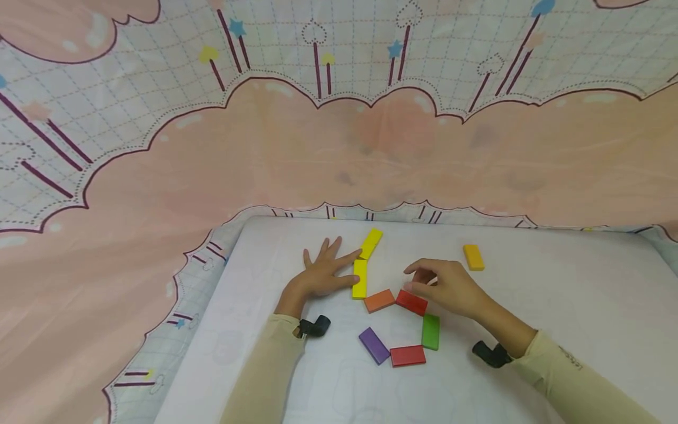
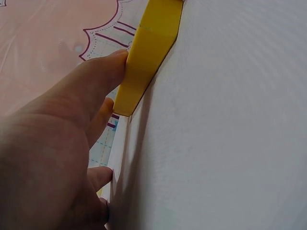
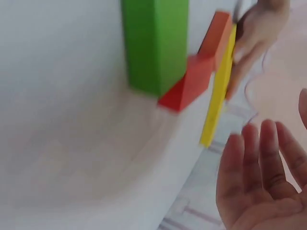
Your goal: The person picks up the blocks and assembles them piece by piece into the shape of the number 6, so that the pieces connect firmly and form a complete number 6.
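My left hand has its fingers spread on the white table. Its thumb touches the side of a yellow block, as the left wrist view also shows. The index fingertip reaches the near end of a second yellow block, which meets the first at an angle. Over a red block hovers my right hand, fingers bent loosely and nothing visible between them. From the yellow blocks, an orange block, that red block and a green block continue a curving line.
A second red block lies below the green one, with a purple block at its left end. Off to the right, a yellow-orange block lies alone. A patterned cloth surrounds the white table at the back and left.
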Demonstrator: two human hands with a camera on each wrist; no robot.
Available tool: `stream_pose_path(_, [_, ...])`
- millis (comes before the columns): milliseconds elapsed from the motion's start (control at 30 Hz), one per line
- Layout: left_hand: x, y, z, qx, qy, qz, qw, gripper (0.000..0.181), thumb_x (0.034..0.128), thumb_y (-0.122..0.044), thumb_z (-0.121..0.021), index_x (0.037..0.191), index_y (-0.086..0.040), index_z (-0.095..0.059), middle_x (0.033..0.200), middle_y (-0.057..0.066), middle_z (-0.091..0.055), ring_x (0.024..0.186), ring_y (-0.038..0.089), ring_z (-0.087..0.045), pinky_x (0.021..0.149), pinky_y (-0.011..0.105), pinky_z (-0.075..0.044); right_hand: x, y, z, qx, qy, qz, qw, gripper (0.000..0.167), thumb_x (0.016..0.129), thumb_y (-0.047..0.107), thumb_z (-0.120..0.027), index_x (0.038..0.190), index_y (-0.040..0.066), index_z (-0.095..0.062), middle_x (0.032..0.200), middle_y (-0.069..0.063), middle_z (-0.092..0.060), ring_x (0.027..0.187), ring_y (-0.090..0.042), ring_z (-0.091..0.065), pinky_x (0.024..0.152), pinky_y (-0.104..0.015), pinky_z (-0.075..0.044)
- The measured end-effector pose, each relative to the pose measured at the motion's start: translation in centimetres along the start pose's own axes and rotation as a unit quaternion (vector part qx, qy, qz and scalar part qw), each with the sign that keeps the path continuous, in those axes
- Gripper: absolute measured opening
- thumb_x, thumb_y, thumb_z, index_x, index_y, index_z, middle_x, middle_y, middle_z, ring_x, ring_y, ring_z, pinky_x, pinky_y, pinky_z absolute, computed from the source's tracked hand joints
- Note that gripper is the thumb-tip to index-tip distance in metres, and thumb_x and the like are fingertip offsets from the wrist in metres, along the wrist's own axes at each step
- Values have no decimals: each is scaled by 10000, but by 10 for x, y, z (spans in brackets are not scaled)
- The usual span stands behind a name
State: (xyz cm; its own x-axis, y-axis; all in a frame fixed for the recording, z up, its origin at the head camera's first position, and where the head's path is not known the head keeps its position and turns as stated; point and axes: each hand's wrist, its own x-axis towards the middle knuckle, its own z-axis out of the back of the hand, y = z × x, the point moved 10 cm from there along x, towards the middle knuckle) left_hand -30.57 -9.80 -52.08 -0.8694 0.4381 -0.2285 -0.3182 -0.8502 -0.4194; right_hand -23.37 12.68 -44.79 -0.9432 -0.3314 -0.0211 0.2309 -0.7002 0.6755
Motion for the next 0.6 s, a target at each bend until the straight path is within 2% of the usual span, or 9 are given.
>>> stream_pose_path(167, [0, 0, -1, -36, -9, -11, 10000, 714, 943, -651, -549, 1577, -498, -258, 1744, 25, 39, 1593, 336, 157, 1141, 728, 215, 5, -24, 29, -347, -716, -110, 9968, 413, 921, 347, -764, 1258, 117, -701, 994, -39, -713, 991, -267, -672, 757, -345, -594])
stream_pose_path(333, [0, 1, -2, -17, -15, -6, 10000, 708, 942, -658, -546, 1573, -506, -263, 1744, 23, 36, 1593, 338, 155, 1140, 732, 212, 5, -48, 55, -762, -1297, -158, 9885, 450, 936, 359, -744, 1279, 74, -682, 1120, -145, -723, 1049, -346, -654, 857, -493, -570])
stream_pose_path(467, [0, 0, -2, -11, -14, -4, 10000, 708, 942, -662, -542, 1573, -507, -261, 1744, 22, 37, 1592, 339, 156, 1142, 730, 213, 5, -65, 67, -802, -1397, -376, 9862, 483, 950, 375, -719, 1301, 47, -662, 1220, -204, -680, 1143, -402, -586, 944, -589, -506])
stream_pose_path(600, [-1, 0, -2, -19, -11, 5, 10000, 711, 942, -661, -542, 1574, -506, -258, 1744, 22, 39, 1592, 338, 157, 1140, 729, 216, 6, -84, 70, -875, -1227, -651, 9864, 531, 975, 421, -672, 1342, 40, -636, 1349, -274, -578, 1241, -483, -491, 1007, -663, -444])
